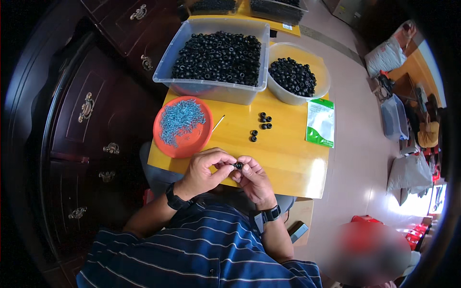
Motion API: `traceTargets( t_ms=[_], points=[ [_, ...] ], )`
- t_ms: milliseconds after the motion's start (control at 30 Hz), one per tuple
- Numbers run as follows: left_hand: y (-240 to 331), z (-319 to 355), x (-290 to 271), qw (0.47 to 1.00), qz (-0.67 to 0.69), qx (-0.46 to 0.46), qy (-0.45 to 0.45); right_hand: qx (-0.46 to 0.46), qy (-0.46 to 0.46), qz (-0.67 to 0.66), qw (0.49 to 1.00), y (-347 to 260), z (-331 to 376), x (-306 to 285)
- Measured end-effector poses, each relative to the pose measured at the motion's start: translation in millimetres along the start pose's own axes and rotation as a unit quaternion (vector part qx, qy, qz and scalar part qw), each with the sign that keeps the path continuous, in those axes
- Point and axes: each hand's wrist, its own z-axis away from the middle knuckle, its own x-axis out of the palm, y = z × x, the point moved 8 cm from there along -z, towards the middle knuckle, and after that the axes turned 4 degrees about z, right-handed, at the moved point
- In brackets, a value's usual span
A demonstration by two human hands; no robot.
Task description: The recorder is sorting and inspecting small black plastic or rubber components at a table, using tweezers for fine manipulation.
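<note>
Both hands, left hand (204, 168) and right hand (252, 178), pinch one small black rubber ring (238, 165); seven finished rings (261, 126) lie at twelve o'clock on the yellow tabletop (288, 158), tubs remain full.

Black rubber rings (218, 57) fill a clear plastic bin (165, 62). An orange plate (189, 141) carries blue-grey screws (180, 120). The table (283, 153) is yellow, the pouch (320, 123) green and white, the shirt (206, 249) navy with pale stripes.

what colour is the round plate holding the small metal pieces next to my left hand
Orange-red: the round plastic plate, seen best in the head view.
</note>
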Motion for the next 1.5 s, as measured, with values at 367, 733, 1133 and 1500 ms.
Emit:
traceTargets(
  t_ms=[367, 733, 1133, 1500],
  points=[
    [4, -2, 4, 0.999, -0.031, 0.041, -0.002, -0.016, 0.042, 0.030, 0.999, 1, 2, -6],
    [3, -4, 6, 1.000, -0.012, 0.004, 0.014, -0.046, 0.020, 0.035, 0.998, -1, 0, -5],
    [5, -5, 14, 0.998, -0.062, 0.033, 0.004, -0.052, -0.001, 0.100, 0.994, -11, 3, 5],
    [6, -3, 21, 0.992, -0.112, 0.062, -0.004, -0.040, 0.024, 0.045, 0.998, -9, 2, -9]
  ],
)
